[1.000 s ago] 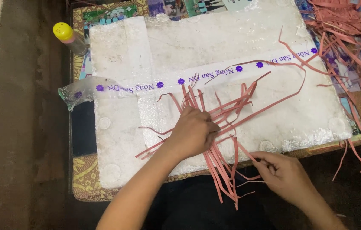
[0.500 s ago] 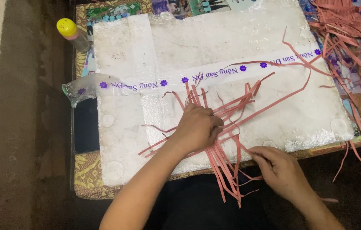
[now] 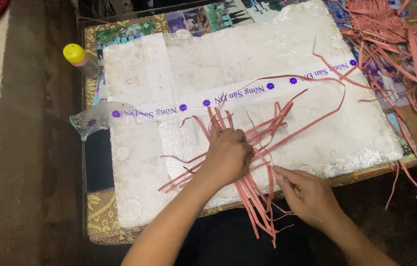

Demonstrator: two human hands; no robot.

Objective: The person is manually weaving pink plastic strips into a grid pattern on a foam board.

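Pink strips (image 3: 248, 162) lie pressed under left hand (image 3: 228, 156) on foam board (image 3: 287, 54).

1 head view only, looking steeply down from above person's own forearms, sitting close over white foam board (image 3: 277, 54) filling frame centre; floor strip showing along left edge.

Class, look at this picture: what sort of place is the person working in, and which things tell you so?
Probably a home craft corner, not a factory: a white foam board serves as worktop on a low table with a patterned covering, pinkish paper strips lie under the left hand, and more lie in a loose pile.
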